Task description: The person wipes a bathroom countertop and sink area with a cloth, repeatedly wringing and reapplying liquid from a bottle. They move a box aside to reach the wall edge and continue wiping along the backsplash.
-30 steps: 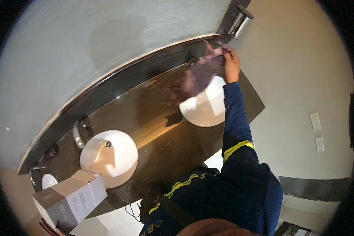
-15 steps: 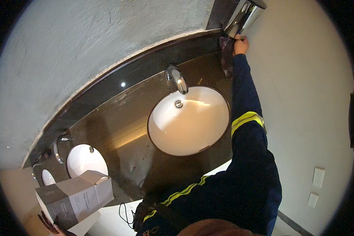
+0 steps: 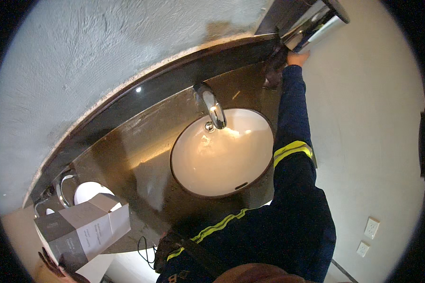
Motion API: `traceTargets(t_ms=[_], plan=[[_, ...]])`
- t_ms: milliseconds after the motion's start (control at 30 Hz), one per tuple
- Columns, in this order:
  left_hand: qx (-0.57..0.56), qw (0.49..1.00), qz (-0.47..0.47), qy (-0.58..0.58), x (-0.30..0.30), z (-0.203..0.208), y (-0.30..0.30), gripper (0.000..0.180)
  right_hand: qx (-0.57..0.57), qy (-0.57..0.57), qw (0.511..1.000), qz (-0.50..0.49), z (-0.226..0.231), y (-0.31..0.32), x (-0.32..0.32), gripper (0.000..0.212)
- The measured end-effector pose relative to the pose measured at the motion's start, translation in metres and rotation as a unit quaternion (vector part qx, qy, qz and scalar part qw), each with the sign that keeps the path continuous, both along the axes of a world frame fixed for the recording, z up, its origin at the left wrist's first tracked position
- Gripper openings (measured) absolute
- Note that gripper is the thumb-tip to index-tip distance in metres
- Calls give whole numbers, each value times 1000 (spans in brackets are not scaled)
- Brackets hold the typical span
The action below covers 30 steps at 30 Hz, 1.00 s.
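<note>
From here I see the person's left hand (image 3: 56,268) holding a grey-and-white box (image 3: 85,231) tilted above the surface (image 3: 151,184), fingers laid along its lower end. The right hand (image 3: 298,58) reaches to the far corner, right by a shiny metal cylinder (image 3: 309,28); a dark cloth (image 3: 272,78) hangs beside it. Its fingers are hidden, so I can't tell whether they pinch anything.

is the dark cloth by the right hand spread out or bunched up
Bunched up: the dark cloth shows as a narrow, crumpled clump beside the right hand, not laid flat; some of it is hidden.
</note>
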<state>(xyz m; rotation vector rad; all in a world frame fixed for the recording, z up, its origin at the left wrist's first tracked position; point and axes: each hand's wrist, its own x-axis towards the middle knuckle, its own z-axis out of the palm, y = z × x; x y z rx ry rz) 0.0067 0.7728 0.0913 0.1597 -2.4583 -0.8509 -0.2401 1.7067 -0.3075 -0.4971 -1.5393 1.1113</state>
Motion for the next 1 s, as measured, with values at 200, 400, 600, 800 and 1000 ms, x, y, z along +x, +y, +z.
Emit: traceTargets(t_ms=[200, 400, 600, 800, 1000], plan=[[27, 998, 43, -34, -3, -11, -61, 98, -52, -9, 999, -5, -16, 23, -15, 62], [-16, 995, 79, -53, 6, -34, -113, 94, 33, -339, 928, -151, 67, -82, 5, 42], [-361, 924, 99, -78, -23, -24, -113, 57, 169, -143, 972, -77, 115, -208, 0, 24], [-22, 999, 1, -25, -39, -11, 11, 103, 195, -157, 968, -14, 103, -172, 13, 29], [4, 1000, 21, -13, -40, -5, 40, 104, 187, -240, 941, -148, 74, -76, 5, 54]])
